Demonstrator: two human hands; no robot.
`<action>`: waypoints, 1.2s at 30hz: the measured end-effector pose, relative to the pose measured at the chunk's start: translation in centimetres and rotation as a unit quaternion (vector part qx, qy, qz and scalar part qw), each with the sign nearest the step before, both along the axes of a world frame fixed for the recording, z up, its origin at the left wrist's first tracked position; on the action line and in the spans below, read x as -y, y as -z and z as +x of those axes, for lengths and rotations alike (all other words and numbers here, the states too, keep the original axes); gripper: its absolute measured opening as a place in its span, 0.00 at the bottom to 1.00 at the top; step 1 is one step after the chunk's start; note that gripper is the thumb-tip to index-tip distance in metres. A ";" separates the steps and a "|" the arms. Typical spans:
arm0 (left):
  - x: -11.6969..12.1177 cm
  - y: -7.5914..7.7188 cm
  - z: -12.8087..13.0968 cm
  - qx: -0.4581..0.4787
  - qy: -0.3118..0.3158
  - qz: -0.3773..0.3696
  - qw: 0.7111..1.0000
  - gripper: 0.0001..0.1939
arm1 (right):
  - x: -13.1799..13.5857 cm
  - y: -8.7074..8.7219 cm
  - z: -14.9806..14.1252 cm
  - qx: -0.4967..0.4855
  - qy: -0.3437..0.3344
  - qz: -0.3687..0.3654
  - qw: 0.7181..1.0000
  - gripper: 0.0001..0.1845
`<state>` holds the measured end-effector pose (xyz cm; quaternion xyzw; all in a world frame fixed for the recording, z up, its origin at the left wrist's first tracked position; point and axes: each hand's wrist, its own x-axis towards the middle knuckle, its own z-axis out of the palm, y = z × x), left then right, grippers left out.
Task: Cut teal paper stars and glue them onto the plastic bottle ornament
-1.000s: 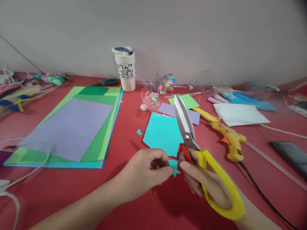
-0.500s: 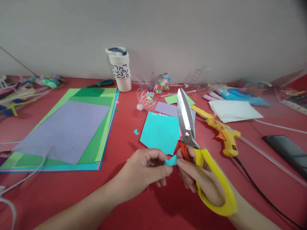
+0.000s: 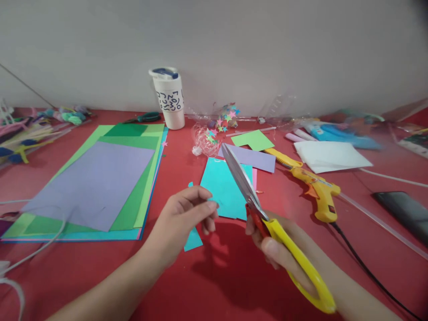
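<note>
My right hand [image 3: 277,243] is closed on scissors [image 3: 249,191] with a yellow and a red handle, their blades together and pointing up and left over a turquoise paper square [image 3: 227,191]. Left of them, my left hand [image 3: 192,209] pinches thumb against forefinger. A sliver of turquoise paper [image 3: 210,200] shows at those fingertips, mostly hidden by them. On the red table under this hand lies a turquoise paper offcut [image 3: 193,240], partly covered by the fingers. Purple paper [image 3: 257,158] and light green paper [image 3: 254,140] lie behind the square.
A stack of coloured sheets [image 3: 96,183] covers the left side. At the back stands a white tumbler [image 3: 170,100], near star confetti [image 3: 224,122]. To the right are a yellow glue gun [image 3: 317,191] with its cord, a white packet [image 3: 331,156] and a phone [image 3: 404,209].
My hands have moved apart; the right no longer touches the small turquoise paper. The scissors have tilted left, blades lower. My left hand has moved slightly up and left.
</note>
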<state>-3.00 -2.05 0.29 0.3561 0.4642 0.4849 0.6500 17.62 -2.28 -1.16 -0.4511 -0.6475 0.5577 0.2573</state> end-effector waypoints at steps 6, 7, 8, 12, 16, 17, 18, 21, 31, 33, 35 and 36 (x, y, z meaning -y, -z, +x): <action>-1.0 -0.6 -1.9 -0.022 -0.096 0.066 0.993 0.05 | 0.4 -1.1 0.5 0.073 -0.044 0.007 0.996 0.30; -1.0 -0.6 -1.9 -0.021 -0.102 0.070 0.992 0.04 | 0.4 -1.2 0.5 0.082 -0.055 0.011 0.995 0.30; -1.0 -0.6 -1.9 -0.022 -0.105 0.072 0.992 0.04 | 0.4 -1.4 0.5 0.087 -0.071 0.013 0.994 0.30; -0.8 -0.4 -1.6 -0.036 -0.088 0.072 0.993 0.04 | 0.2 -1.5 0.3 0.093 -0.118 -0.015 0.988 0.31; -0.6 -0.4 -1.4 -0.043 -0.076 0.073 0.993 0.05 | 0.2 -1.4 -0.3 0.077 -0.116 -0.046 0.989 0.35; -0.6 -0.4 -1.4 -0.042 -0.075 0.074 0.993 0.05 | 0.3 -1.4 -0.4 0.076 -0.114 -0.049 0.989 0.35; -0.6 -0.4 -1.4 -0.041 -0.075 0.075 0.994 0.05 | 0.3 -1.4 -0.5 0.075 -0.111 -0.051 0.990 0.35; -0.7 -0.5 -1.4 -0.035 -0.074 0.073 0.994 0.05 | 0.4 -1.6 -0.7 0.076 -0.102 -0.056 0.990 0.34; -0.5 -0.7 -1.3 -0.015 -0.068 0.065 0.995 0.06 | 0.6 -1.6 -0.9 0.079 -0.081 -0.064 0.992 0.33; -0.5 -0.8 -1.3 -0.016 -0.071 0.059 0.996 0.06 | 0.6 -1.5 -0.8 0.080 -0.083 -0.061 0.991 0.33; -0.5 -0.9 -1.3 -0.015 -0.071 0.053 0.996 0.06 | 0.5 -1.5 -0.8 0.078 -0.092 -0.056 0.991 0.33; -0.5 -0.9 -1.2 -0.015 -0.071 0.049 0.996 0.06 | 0.5 -1.4 -0.7 0.076 -0.098 -0.055 0.991 0.33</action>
